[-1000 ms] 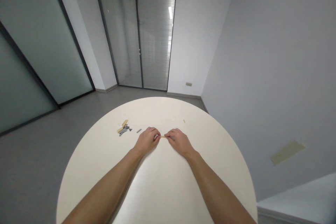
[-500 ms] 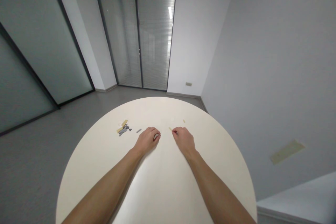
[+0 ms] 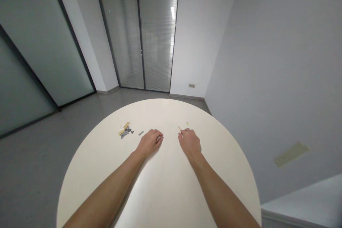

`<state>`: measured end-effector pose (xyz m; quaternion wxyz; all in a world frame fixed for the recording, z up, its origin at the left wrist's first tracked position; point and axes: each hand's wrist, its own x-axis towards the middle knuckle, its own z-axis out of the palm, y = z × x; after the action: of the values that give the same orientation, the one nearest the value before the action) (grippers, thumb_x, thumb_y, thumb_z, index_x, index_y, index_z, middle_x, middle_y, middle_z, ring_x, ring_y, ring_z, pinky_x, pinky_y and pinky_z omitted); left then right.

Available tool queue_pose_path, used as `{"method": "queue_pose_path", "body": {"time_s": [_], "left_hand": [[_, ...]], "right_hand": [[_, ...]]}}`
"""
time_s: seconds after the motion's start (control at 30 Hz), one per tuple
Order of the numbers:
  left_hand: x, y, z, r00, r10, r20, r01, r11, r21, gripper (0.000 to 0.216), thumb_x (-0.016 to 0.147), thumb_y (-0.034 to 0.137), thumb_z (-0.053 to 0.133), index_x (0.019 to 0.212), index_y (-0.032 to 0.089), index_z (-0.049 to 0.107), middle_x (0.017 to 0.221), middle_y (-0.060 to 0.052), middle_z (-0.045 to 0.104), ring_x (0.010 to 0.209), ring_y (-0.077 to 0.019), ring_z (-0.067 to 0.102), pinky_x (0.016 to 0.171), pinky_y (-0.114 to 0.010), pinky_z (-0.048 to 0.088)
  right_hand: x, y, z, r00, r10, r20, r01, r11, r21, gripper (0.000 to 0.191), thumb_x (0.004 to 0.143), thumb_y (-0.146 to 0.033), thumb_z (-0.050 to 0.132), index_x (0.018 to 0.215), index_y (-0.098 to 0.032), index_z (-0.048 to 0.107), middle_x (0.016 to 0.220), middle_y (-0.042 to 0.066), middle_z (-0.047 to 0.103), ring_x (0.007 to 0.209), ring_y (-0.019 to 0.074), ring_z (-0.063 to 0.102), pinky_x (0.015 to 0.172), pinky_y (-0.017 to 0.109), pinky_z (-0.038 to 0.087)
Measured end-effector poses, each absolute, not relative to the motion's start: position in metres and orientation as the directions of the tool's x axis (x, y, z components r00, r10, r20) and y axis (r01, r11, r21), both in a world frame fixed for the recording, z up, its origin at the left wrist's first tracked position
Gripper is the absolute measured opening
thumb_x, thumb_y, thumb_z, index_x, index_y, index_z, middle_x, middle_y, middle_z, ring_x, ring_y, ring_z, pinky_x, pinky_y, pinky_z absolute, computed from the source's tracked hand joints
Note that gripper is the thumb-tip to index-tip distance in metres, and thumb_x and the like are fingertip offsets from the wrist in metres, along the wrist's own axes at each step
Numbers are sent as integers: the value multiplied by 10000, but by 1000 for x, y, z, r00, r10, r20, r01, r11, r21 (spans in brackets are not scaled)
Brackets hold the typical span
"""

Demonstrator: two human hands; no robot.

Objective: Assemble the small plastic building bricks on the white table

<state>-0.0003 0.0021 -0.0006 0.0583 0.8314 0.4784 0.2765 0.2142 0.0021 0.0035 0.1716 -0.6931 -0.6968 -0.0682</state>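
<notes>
My left hand (image 3: 150, 141) rests on the white table with its fingers curled and the fingertips brought together. Whatever may be between them is too small or hidden to make out. My right hand (image 3: 189, 141) is closed, pinching a small yellowish strip (image 3: 179, 128) whose end sticks out beyond the fingertips. Just past this hand lies a tiny yellowish piece (image 3: 187, 123), with a faint white piece (image 3: 175, 122) to its left. A small flat grey strip (image 3: 141, 133) lies apart, to the left of my left hand.
On the left of the round white table (image 3: 165, 192) is a loose pile of tan pieces (image 3: 126, 125), grey pieces (image 3: 124, 133) and dark pieces. Beyond the far table edge are a glass door (image 3: 157, 42) and white walls.
My right hand has shifted slightly right, and the yellowish strip has moved with it, now pointing farther away from me. My left hand has stayed in place.
</notes>
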Motion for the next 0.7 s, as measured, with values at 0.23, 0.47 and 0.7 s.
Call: {"method": "queue_pose_path", "body": {"time_s": [0.23, 0.47, 0.7], "left_hand": [[0, 2, -1, 380, 837, 394, 771, -522, 366, 130, 909, 219, 542, 977, 216, 652, 1013, -42, 684, 996, -209, 588, 837, -325, 459], [1, 2, -2, 383, 829, 408, 762, -533, 369, 125, 912, 218, 538, 978, 219, 644, 1015, -38, 681, 996, -205, 586, 834, -318, 455], [0, 2, -3, 379, 836, 397, 766, -524, 373, 128, 913, 219, 540, 987, 218, 644, 1008, -36, 682, 996, -203, 583, 841, -320, 456]], "right_hand": [[213, -1, 4, 29, 945, 327, 994, 9, -113, 324, 975, -318, 457, 1224, -174, 607, 1151, 132, 619, 1056, 248, 535, 811, 313, 446], [215, 0, 2, 0, 941, 338, 995, 33, -91, 334, 976, -352, 431, 1126, -147, 646, 1132, 147, 619, 1050, 268, 523, 842, 350, 420], [222, 4, -3, 45, 934, 354, 995, -8, -104, 522, 933, -504, 454, 1255, -117, 592, 1252, 181, 577, 1111, 312, 484, 908, 411, 382]]}}
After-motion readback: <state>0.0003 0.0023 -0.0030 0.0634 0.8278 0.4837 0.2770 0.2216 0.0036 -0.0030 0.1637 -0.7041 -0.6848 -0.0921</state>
